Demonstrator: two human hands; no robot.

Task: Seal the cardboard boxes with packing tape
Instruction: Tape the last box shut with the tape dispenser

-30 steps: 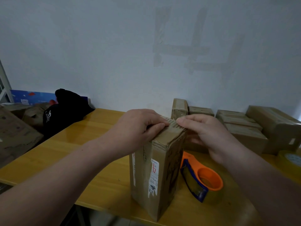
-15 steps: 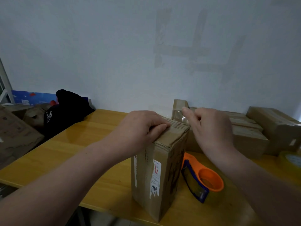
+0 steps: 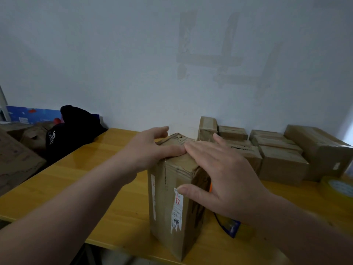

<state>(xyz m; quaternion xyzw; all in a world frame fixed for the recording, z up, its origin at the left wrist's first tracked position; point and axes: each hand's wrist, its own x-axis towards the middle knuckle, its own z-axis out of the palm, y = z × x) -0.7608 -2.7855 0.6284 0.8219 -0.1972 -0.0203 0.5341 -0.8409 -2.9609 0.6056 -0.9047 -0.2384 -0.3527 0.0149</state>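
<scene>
A tall cardboard box [image 3: 172, 203] stands upright near the front of the yellow table [image 3: 80, 184], with a white label on its front face. My left hand [image 3: 150, 148] lies flat on the box's top, fingers straight. My right hand [image 3: 215, 169] is spread over the top's right side, fingers flat on the top and the thumb against the front face. The tape dispenser [image 3: 229, 225], orange and blue, lies right of the box, mostly hidden behind my right hand.
Several sealed cardboard boxes [image 3: 277, 155] stand along the wall at the back right. A tape roll [image 3: 340, 188] sits at the right edge. A black cap [image 3: 72, 131] and more cartons [image 3: 15, 159] lie on the left.
My right hand let go of the tape end it pinched at the box's far top edge and now lies spread flat on the top. My left hand's fingers have straightened.
</scene>
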